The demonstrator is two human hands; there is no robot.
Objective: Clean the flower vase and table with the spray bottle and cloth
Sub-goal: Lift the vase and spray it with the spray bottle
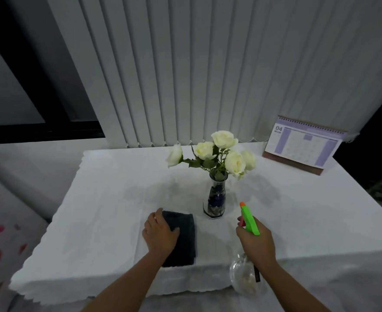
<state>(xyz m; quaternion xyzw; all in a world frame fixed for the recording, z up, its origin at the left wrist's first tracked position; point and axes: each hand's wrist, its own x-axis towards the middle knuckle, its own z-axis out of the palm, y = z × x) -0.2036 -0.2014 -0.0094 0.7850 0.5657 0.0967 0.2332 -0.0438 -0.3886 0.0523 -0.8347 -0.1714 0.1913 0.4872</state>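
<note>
Head view: left hand (160,233) rests flat on cloth (183,239) at lower centre; right hand (256,242) grips bottle (248,221) aimed at vase (215,199); counter (108,210) shows damp patches; wiping seems mostly left.

The right hand (256,240) hides the spray bottle (245,274) neck; calendar (302,145) dates are illegible.

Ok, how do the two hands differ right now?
The left hand rests palm down on the dark cloth on the table; the right hand grips the spray bottle above the table, nozzle towards the vase. Both are near the table's front edge.
</note>
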